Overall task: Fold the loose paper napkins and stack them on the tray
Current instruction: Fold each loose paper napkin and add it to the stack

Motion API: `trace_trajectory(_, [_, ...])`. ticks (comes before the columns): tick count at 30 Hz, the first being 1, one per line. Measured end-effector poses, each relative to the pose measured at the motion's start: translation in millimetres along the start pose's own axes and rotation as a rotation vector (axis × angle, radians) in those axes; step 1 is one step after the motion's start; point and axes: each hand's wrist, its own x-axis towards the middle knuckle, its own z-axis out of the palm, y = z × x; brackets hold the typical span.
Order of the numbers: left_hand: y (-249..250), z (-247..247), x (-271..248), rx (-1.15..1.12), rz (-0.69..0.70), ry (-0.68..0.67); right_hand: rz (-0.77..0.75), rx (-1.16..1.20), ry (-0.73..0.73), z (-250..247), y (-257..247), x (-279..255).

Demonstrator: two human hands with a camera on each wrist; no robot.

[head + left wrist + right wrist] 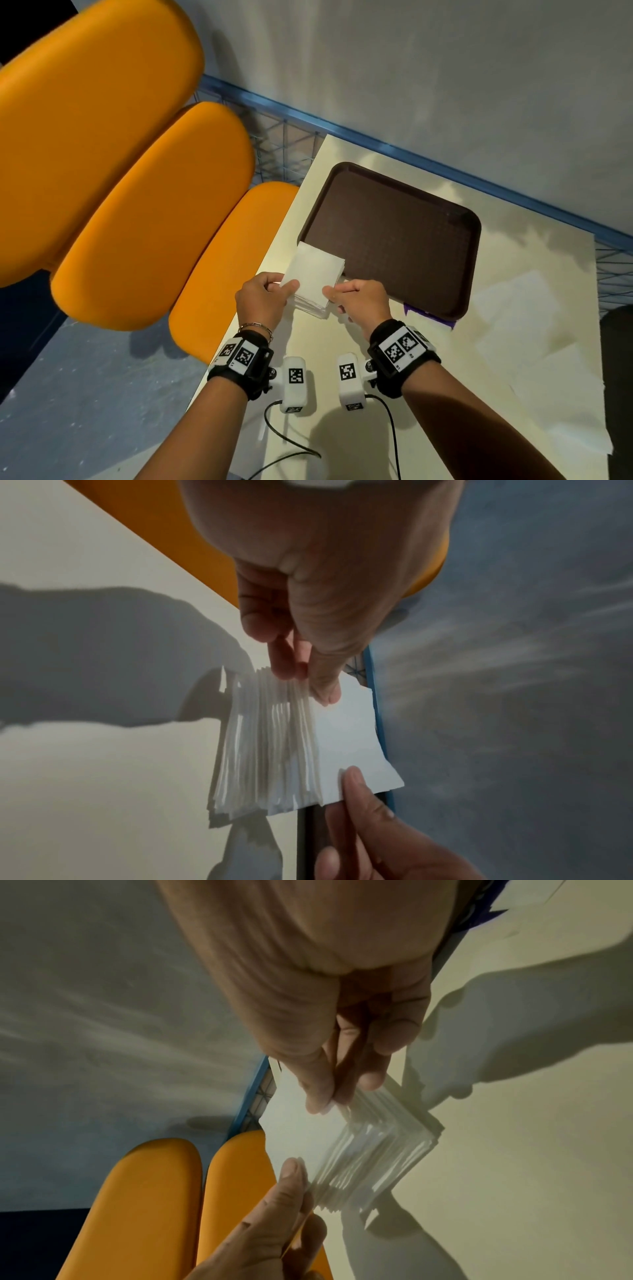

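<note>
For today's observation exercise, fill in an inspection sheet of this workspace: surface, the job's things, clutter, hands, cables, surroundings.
Surface: cream table, with flat sheets of paper on its right part.
Job's things: napkin stack held above the table at the tray's near left corner; brown tray holds nothing.
Clutter: purple tape at the tray's near edge.
Hands: left hand and right hand each pinch a near corner of the stack.
Cables: black cables run from the wrist cameras.
Surroundings: orange seats, grey wall, blue wire rack.
</note>
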Motion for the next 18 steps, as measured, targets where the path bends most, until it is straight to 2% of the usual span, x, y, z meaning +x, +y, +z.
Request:
trace_trajectory(8, [-6, 1, 1, 0.004, 0.008, 0.06, 0.026, 0.005, 0.011, -3, 2, 2])
trace_trajectory(12, [-7, -7, -7, 0.009, 0.043, 0.141, 0.02, 0.031, 0.025, -26, 10, -5])
trace_trajectory(15, [-5, -6, -23, 0.015, 0.114, 0.154, 0.013, 0.02, 0.141, -67, 36, -9])
trace_trajectory(18, [4, 8, -54, 0.052, 0.201, 0.039, 0.025, -0.15, 0.321, -125, 80, -17])
